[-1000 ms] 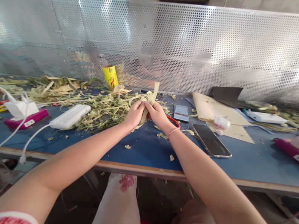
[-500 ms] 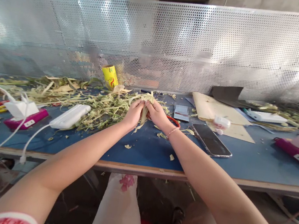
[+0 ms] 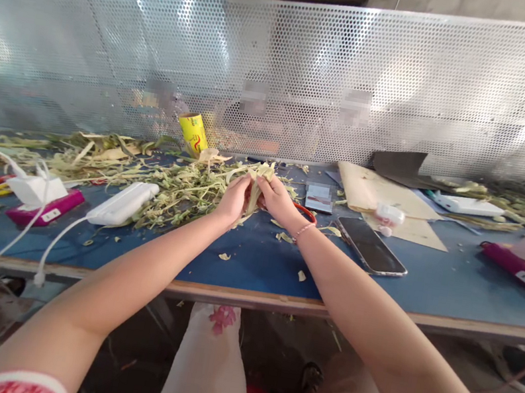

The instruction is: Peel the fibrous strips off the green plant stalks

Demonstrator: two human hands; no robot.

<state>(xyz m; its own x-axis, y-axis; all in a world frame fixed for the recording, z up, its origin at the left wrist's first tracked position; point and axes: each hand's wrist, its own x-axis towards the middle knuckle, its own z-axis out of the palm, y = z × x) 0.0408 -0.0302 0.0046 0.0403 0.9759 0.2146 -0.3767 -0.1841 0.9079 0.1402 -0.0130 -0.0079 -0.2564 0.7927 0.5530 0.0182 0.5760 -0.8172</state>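
Note:
Between my two hands is a pale green dried leaf [image 3: 253, 196], pinched near its top and hanging down toward the blue table [image 3: 261, 263]. My left hand [image 3: 234, 198] closes on its left side. From the right, my right hand [image 3: 278, 200] grips the same leaf, thumb and fingers pressed together. Just left of my hands spreads a heap of dried leaves and stems [image 3: 183, 190]. Behind my right wrist shows part of a red-orange handle [image 3: 307, 213], mostly hidden by the arm.
A phone [image 3: 372, 246] lies right of my forearm, near brown paper [image 3: 384, 193]. Left are a white power bank [image 3: 124, 203] with a cable and a purple power strip [image 3: 46, 209]. A yellow roll [image 3: 193, 134] stands before the perforated metal screen [image 3: 309, 63].
My hands stay at nearly the same spot on the leaf. My right hand's fingers have shifted slightly away from the left, and the leaf shows a little wider between them.

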